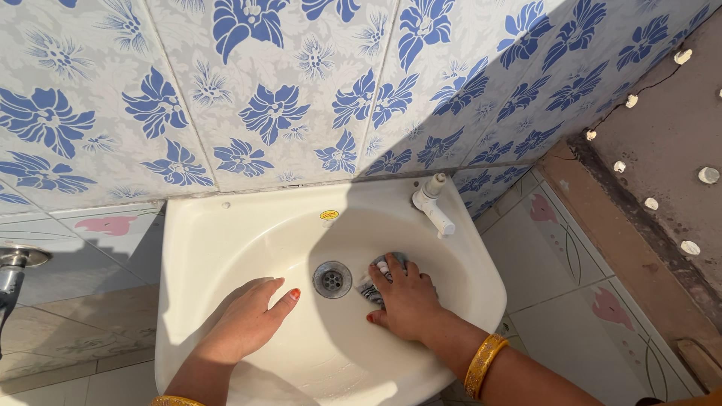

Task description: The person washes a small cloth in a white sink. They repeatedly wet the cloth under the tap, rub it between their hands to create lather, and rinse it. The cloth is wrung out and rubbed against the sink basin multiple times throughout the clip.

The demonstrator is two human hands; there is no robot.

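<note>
- A grey scrub pad (378, 280) is pressed under the right hand (407, 299), fingers curled on it, beside the drain (332, 279).
- The left hand (244, 322) is laid flat, fingers together, inside the white sink (226, 225).

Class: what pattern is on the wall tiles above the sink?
Blue flowers on pale grey-white wall tiles, head view.

Left hand (244, 319): flat, palm down, fingers together pointing toward 2 o'clock, thumb spread toward 3 o'clock, nail painted red.
Left forearm: enters from 7 o'clock, gold bangle at the wrist.
Right hand (406, 301): palm down, fingers curled and pressing, tips toward 11 o'clock.
Right forearm: enters from 4 o'clock, gold bangle above the wrist.
</note>
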